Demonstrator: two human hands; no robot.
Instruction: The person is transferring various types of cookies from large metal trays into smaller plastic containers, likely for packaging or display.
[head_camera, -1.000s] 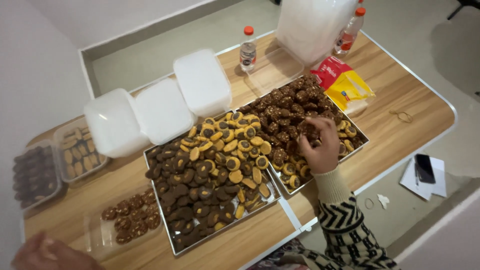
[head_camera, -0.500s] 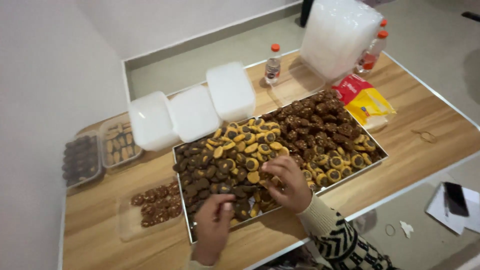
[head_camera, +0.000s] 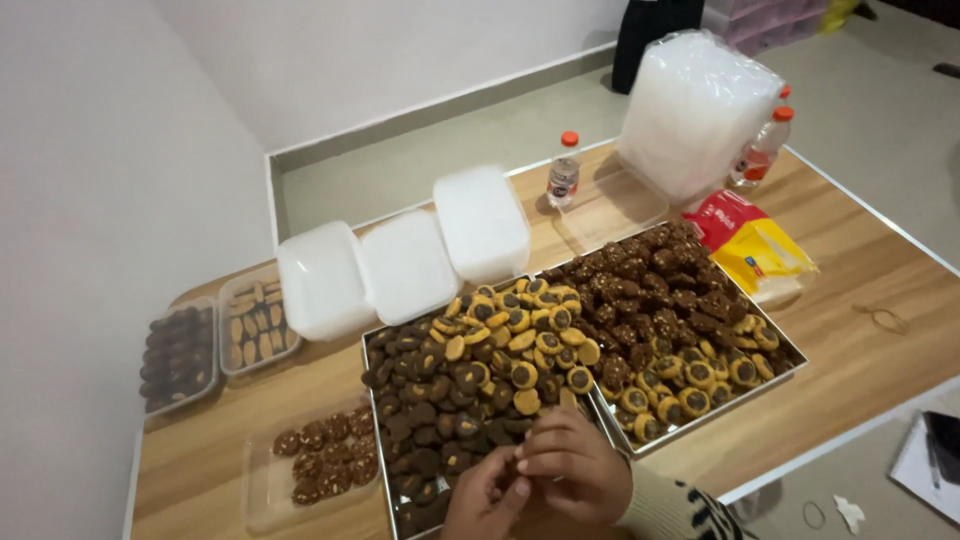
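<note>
Both hands are meeting over the near edge of the left metal tray (head_camera: 372, 345), low in the head view. The left hand (head_camera: 487, 498) is lying with its fingers curled and pressed against the right hand (head_camera: 575, 468), which is cupping over it from the right. The fingertips are bunching close together; whether a cookie is pinched between them cannot be told, since the fingers are hiding that spot. A patterned knit sleeve (head_camera: 680, 510) is covering the right wrist.

The hands are hovering directly above the dark chocolate cookies (head_camera: 425, 420) filling the near-left part of that tray. Farther back in the same tray, yellow cookies with dark centres (head_camera: 520, 335) are lying heaped. The right metal tray (head_camera: 790, 350) is sitting just beside it, touching along one side, and holding brown nut-crusted cookies (head_camera: 650, 290) at the back and more yellow ones at the front.

On the wooden table (head_camera: 870, 260), left of the trays, a clear shallow container of round brown cookies (head_camera: 325, 455) is resting. Behind it two more clear containers are sitting side by side, one with dark pieces (head_camera: 178, 355), one with pale pieces (head_camera: 258, 325). Three white lidded boxes (head_camera: 405, 265) are standing in a row behind the trays. A small bottle with an orange cap (head_camera: 565, 170), a tall stack of clear plastic containers (head_camera: 695, 110) and a red and yellow packet (head_camera: 750, 240) are occupying the far right.
</note>
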